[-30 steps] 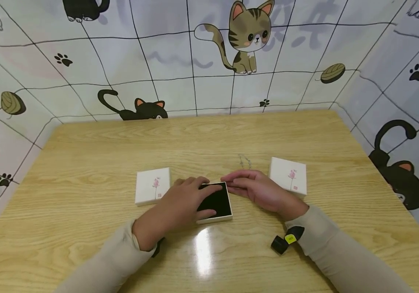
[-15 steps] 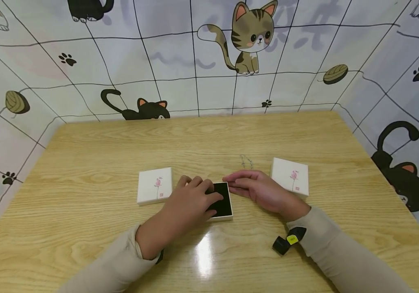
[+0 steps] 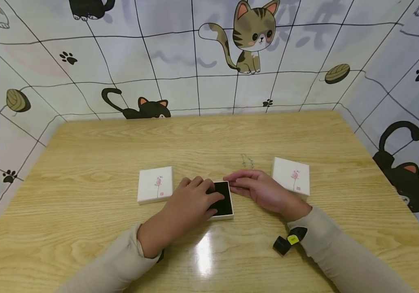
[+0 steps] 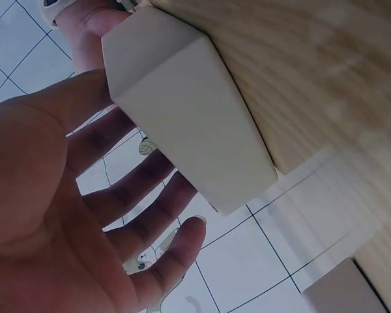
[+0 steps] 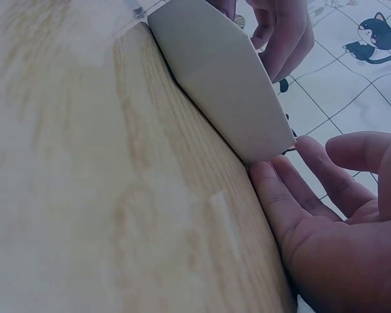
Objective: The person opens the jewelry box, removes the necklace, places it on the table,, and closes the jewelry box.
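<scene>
An open white box with a black lining point(image 3: 225, 203) lies at the middle of the table. Over it hovers my left hand point(image 3: 187, 205), palm down, its thumb and fingers loosely bent above the lining. Whether the fingertips touch the lining is hidden. In the left wrist view, the thumb and fingers pass behind the plain box wall point(image 4: 189, 117). My right hand point(image 3: 264, 191) rests on its side at the box's right edge. In the right wrist view, its fingertips point(image 5: 264, 173) touch the box's lower corner, and nothing is gripped.
White lids with a pink flower print lie on either side, one at left point(image 3: 154, 185) and one at right point(image 3: 291, 175). Two thin silvery dangling pieces, like earrings point(image 3: 247, 161), lie behind my right hand. A cat-patterned backdrop point(image 3: 213, 89) borders the wooden table point(image 3: 194, 138).
My left hand has moved slightly right over the box and its fingers have bent more, covering the box's left part. My right hand has stayed at the box's edge.
</scene>
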Tool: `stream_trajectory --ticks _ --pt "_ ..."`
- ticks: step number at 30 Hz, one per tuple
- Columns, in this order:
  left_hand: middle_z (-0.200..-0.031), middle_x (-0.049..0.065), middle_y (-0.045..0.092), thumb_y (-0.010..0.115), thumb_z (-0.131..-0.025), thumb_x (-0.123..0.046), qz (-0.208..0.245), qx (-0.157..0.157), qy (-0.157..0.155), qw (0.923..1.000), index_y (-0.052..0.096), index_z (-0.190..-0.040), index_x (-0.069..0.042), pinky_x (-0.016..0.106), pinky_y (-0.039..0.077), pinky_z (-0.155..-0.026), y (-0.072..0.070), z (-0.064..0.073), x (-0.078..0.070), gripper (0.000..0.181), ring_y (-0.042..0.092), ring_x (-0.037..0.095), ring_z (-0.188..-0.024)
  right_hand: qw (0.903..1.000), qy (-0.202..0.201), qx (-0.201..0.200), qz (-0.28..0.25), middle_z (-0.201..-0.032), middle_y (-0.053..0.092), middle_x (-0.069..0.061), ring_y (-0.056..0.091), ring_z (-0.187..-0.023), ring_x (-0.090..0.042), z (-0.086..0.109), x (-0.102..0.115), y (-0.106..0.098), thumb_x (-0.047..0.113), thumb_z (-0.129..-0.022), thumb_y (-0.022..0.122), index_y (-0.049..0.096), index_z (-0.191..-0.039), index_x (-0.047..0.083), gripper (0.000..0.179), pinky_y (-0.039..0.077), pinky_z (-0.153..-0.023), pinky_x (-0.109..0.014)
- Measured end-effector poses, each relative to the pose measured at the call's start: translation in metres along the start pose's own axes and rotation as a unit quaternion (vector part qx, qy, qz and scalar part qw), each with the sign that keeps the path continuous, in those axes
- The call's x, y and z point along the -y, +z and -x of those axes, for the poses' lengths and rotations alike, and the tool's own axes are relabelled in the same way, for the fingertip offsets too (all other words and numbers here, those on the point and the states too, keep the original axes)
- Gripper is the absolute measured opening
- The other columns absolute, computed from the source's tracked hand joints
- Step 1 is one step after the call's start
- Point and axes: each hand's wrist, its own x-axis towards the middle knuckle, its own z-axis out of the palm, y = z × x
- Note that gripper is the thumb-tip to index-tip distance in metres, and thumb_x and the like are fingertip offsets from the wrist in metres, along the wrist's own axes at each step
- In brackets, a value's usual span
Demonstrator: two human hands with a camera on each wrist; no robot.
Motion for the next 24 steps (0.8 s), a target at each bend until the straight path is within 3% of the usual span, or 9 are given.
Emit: stream_trajectory --ticks 10,24 --pt "-0.108 -0.004 0.067 0.075 -0.089 -0.04 0.001 -0.004 0.006 1.0 0.074 -0.114 -0.031 0.038 0.048 -0.079 0.0021 0.0002 -0.0005 0.027 0.061 0.019 -0.098 0.9999 0.006 0.0 0.014 -0.135 0.059 -0.011 0.061 -0.122 -0.014 -0.0004 -0.0004 0.0 0.004 -0.103 0.049 0.053 -0.133 -0.013 0.035 0.049 -0.103 -0.032" --pt "-0.111 -0.003 0.067 0.074 -0.09 -0.039 0.007 0.021 0.002 0.9998 0.074 -0.115 -0.034 0.039 0.048 -0.079 0.004 -0.0017 0.0013 0.026 0.061 0.019 -0.099 0.9998 0.012 0.001 0.016 -0.137 0.059 -0.011 0.061 -0.124 -0.015 -0.0005 0.0009 -0.0003 0.005 -0.103 0.049 0.055 -0.132 -0.011 0.034 0.049 -0.104 -0.033"
